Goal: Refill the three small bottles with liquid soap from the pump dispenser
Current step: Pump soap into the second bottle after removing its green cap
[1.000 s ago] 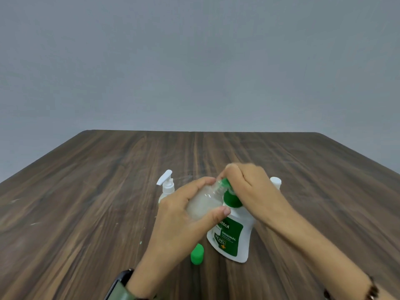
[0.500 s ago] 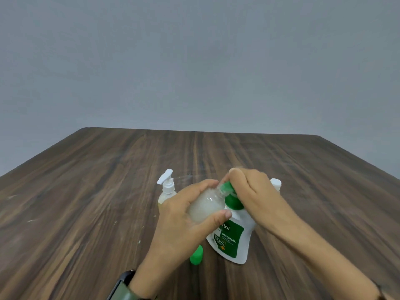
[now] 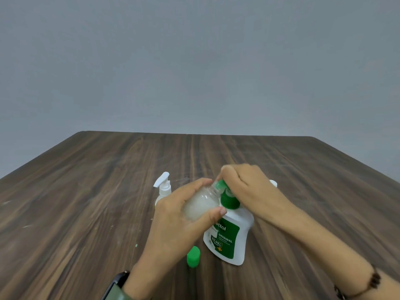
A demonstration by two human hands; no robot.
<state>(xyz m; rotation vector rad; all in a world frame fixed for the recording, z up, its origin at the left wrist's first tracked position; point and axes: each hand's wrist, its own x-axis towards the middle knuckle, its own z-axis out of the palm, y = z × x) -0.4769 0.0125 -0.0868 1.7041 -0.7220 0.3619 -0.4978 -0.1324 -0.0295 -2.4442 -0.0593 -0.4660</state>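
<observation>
The left hand (image 3: 184, 221) is gripping the small clear plastic bottle (image 3: 200, 205) tilted, its neck meeting the green pump spout (image 3: 221, 184); the right hand (image 3: 244, 187) is pressing down with curled fingers.

Soft, even, rather dim light with a cool grey cast. The grey wall (image 3: 194, 61) darkens toward its corners. Only faint shadows lie on the counter (image 3: 86, 213). The wide lens splays the counter's edges outward. The hands are slightly blurred, overall focus soft.

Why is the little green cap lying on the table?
It's off. The green cap lies alone; the left hand holds the open small bottle.
</observation>
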